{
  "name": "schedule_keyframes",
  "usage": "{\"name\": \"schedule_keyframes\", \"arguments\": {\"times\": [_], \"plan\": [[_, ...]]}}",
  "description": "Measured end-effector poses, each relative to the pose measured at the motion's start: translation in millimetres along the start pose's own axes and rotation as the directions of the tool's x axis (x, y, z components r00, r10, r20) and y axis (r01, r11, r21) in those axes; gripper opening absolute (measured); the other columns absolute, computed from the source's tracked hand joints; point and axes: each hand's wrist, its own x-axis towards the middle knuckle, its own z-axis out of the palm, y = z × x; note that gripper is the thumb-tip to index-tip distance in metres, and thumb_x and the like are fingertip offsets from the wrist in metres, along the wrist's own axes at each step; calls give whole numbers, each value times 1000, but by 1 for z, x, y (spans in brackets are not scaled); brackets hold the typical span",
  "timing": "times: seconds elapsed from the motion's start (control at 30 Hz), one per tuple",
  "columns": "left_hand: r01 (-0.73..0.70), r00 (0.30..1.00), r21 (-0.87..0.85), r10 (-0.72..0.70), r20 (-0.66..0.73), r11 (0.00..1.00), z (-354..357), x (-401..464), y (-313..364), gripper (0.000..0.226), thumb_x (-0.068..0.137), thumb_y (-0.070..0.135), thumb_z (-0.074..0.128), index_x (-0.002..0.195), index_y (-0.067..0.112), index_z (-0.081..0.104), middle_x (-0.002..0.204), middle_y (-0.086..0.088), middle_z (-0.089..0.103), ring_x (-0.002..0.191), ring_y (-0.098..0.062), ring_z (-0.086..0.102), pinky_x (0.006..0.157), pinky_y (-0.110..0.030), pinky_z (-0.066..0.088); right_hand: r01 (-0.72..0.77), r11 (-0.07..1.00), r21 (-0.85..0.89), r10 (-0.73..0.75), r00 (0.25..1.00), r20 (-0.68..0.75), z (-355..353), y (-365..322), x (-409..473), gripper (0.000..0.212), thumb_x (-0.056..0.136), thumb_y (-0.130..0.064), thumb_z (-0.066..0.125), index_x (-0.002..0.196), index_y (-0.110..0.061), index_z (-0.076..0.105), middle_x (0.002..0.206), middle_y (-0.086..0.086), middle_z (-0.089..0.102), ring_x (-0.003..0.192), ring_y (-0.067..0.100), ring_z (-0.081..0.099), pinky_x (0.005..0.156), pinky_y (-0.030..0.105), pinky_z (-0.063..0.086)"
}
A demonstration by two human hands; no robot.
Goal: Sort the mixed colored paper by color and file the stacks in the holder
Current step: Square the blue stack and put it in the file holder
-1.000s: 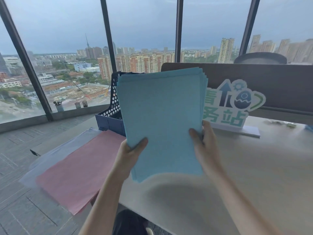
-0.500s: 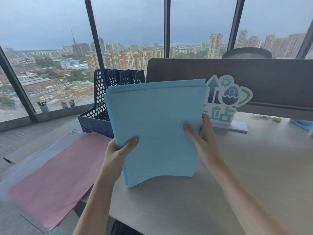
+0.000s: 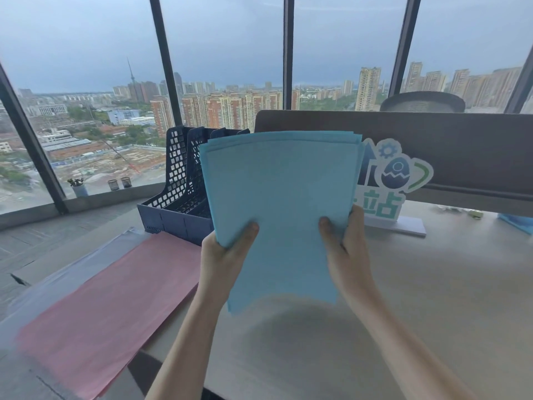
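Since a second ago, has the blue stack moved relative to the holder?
Cannot tell for certain: the camera shifted. The blue stack, gripped by both hands, now covers less of the holder, suggesting a slight rightward shift.

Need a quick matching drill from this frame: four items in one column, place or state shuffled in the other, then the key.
Things:
1. blue paper stack
2. pink paper stack
3. file holder
4. cut-out sign

Places or states:
A. lies flat at the table's left end
B. stands on a white base, partly hidden behind the raised sheets
C. held upright by the left hand and right hand
D. dark blue, perforated dividers, no paper seen in the visible slots

Pairs: 1-C, 2-A, 3-D, 4-B
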Motion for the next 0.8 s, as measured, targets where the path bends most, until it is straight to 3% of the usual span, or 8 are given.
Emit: {"name": "schedule_keyframes", "arguments": {"times": [0.2,0.33,0.43,0.53,0.63,0.8], "plan": [[119,983,-100,-103,151,988,-15,1,-7,34,78,25,78,109,12,72,108,-11,74,100,-31,71,86,-49,58,-43,996,82,39,998,54,-18,-3,10,33,101,-24,58,133,-26,50,123,-18,66,116,3,62,93,36,49],[136,976,-61,-123,182,989,-12,-4,-14,15,83,19,78,97,19,78,104,-9,76,98,-28,72,86,-48,58,-82,988,134,66,991,118,-17,8,13,44,104,-24,52,146,-28,41,135,-14,62,126,10,58,104,46,47],[67,991,40,-71,114,997,-6,3,-10,4,87,23,75,85,22,78,91,0,77,84,-20,72,76,-41,57,-26,996,83,22,998,59,-10,8,14,43,105,-16,50,146,-25,40,129,-24,61,123,3,57,106,42,46],[12,997,105,-20,72,994,-4,12,-4,25,78,40,77,82,15,73,79,0,68,73,-19,61,67,-37,49,33,998,48,-33,999,11,-8,2,21,39,104,-17,48,141,-26,41,128,-24,59,124,5,55,106,41,44],[53,990,-12,-51,128,999,-9,9,-7,5,84,20,78,88,18,78,93,-2,76,84,-20,71,73,-39,57,14,998,58,-15,1000,13,-9,5,18,42,100,-19,53,139,-26,39,127,-25,58,123,4,56,105,42,45],[176,973,15,-177,150,984,-15,-6,-32,19,77,20,81,96,19,78,102,-7,77,97,-27,72,84,-47,59,-140,987,73,130,983,129,-11,26,0,37,102,-20,56,135,-36,49,126,-24,64,122,1,59,110,45,44]]}}
